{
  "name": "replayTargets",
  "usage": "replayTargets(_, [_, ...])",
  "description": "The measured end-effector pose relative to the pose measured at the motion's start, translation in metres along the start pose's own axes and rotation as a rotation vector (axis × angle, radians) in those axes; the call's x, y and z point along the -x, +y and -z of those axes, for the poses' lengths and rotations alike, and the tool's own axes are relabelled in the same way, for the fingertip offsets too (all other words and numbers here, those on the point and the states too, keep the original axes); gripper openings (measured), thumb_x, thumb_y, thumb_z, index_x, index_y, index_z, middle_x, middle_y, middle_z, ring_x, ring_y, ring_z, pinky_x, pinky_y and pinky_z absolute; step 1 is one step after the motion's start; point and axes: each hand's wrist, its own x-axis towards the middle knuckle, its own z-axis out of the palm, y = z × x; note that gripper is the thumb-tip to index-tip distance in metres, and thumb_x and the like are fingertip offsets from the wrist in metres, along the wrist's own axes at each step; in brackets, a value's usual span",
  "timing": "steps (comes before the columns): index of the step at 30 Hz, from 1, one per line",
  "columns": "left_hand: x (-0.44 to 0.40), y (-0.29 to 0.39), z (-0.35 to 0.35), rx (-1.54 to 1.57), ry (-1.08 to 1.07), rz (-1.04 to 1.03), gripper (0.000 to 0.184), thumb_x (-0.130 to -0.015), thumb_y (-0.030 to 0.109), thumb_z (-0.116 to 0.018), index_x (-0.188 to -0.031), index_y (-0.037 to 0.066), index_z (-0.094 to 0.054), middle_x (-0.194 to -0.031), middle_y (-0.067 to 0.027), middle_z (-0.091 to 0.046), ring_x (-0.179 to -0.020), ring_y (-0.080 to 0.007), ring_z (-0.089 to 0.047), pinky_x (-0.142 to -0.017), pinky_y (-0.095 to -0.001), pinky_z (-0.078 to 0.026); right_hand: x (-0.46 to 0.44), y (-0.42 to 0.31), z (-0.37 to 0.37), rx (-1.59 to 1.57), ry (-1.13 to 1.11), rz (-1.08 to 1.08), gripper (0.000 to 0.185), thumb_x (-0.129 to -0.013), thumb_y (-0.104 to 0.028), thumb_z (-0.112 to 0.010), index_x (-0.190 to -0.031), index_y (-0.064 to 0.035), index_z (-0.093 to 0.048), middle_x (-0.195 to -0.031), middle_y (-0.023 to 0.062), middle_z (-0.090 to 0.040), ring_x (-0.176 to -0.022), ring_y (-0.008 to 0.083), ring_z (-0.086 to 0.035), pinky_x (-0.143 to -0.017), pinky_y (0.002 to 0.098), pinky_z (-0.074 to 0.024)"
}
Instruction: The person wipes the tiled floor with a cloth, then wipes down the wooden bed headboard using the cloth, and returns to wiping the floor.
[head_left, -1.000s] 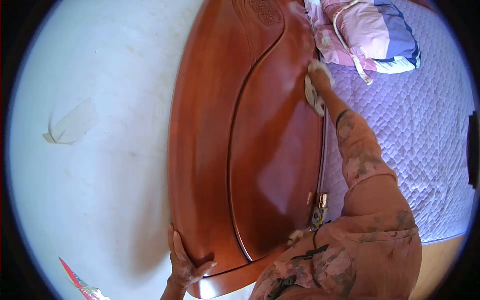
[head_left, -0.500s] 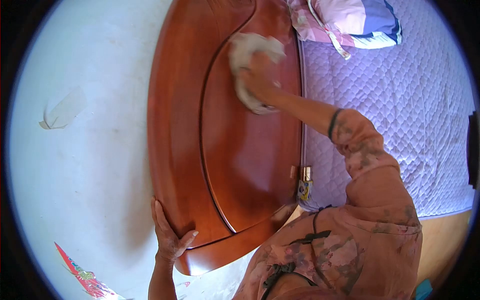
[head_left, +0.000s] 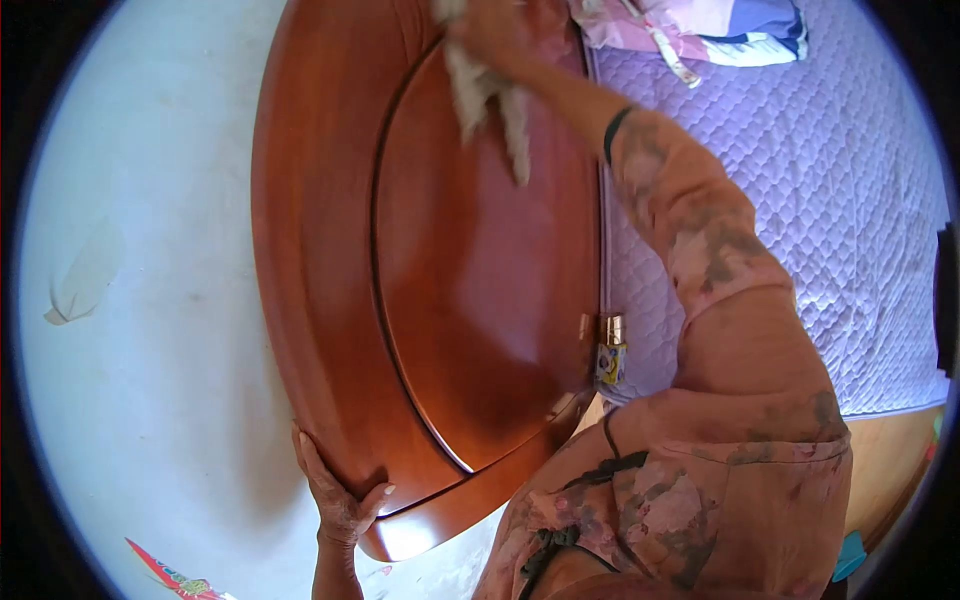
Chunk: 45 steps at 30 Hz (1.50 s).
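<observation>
A glossy red-brown wooden headboard [head_left: 480, 270] with a dark curved groove stands between the wall and the bed. My right hand [head_left: 490, 38], blurred by motion, holds a whitish cloth [head_left: 485, 95] against its upper part, near the groove. Two ends of the cloth hang down over the wood. My left hand [head_left: 340, 505] rests on the headboard's lower left edge, thumb spread from the fingers, with nothing held in it.
A lilac quilted mattress [head_left: 790, 210] lies on the right, with folded pink and blue bedding [head_left: 700, 28] at the top. A gold-capped container [head_left: 611, 350] stands beside the headboard. The pale wall [head_left: 170, 180] has a peeling patch.
My right hand has moved with the cloth from the headboard's right edge leftward across the panel, then up. My left hand stays on the lower edge. The view has shifted somewhat.
</observation>
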Motion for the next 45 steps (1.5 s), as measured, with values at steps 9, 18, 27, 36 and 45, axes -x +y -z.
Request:
replayTargets(9, [0.004,-0.009,-0.001,0.006,-0.002,0.019,0.119,-0.066,0.059,-0.075,-0.147,0.005,-0.005,-0.148,-0.0248,-0.013,-0.136,-0.0424,-0.019,-0.109,-0.052,-0.021,0.182,0.156,-0.028,0.144,-0.497,-0.493,0.04,-0.095,-0.038,-0.039,-0.117,-0.0101,-0.059,-0.102,0.0204,-0.063,-0.104,0.0328,-0.058,-0.083,0.045,-0.0455])
replayTargets(18, [0.001,-0.003,-0.002,0.046,0.018,0.094,0.122,-0.061,0.05,-0.078,-0.147,0.002,-0.005,-0.149,-0.0194,-0.015,-0.137,-0.0344,-0.02,-0.112,-0.0458,-0.02,0.416,0.11,0.021,-0.196,-0.47,-1.095,0.038,-0.094,-0.035,-0.044,-0.104,-0.001,-0.057,-0.098,0.0236,-0.059,-0.091,0.0399,-0.057,-0.083,0.0454,-0.0439])
replayTargets(27, [0.0,0.002,0.002,-0.035,0.068,0.0,0.12,-0.063,0.055,-0.077,-0.146,0.004,-0.008,-0.148,-0.0271,-0.016,-0.135,-0.0444,-0.023,-0.109,-0.0498,-0.027,0.319,-0.038,0.121,-0.178,-0.651,-0.791,0.036,-0.088,-0.029,-0.053,-0.111,-0.002,-0.051,-0.11,0.0204,-0.052,-0.108,0.0376,-0.047,-0.097,0.0476,-0.0339])
replayTargets(36, [0.001,0.007,0.004,-0.059,0.095,-0.033,0.12,-0.061,0.05,-0.079,-0.146,0.005,-0.009,-0.148,-0.0255,-0.019,-0.134,-0.0422,-0.027,-0.108,-0.0454,-0.032,0.23,-0.213,0.15,-0.537,-0.1,0.517,0.03,-0.065,-0.016,-0.066,-0.095,-0.0088,-0.063,-0.112,0.0142,-0.052,-0.117,0.0389,-0.041,-0.09,0.0531,-0.0382])
replayTargets(45, [0.003,0.002,0.002,0.099,0.085,0.044,0.119,-0.057,0.054,-0.08,-0.144,0.005,-0.017,-0.149,-0.0234,-0.02,-0.135,-0.0421,-0.026,-0.108,-0.0459,-0.032,0.262,-0.243,0.167,-0.975,-0.157,1.075,0.032,-0.062,-0.014,-0.069,-0.095,-0.0169,-0.066,-0.111,-0.0009,-0.056,-0.117,0.0232,-0.046,-0.091,0.0528,-0.039])
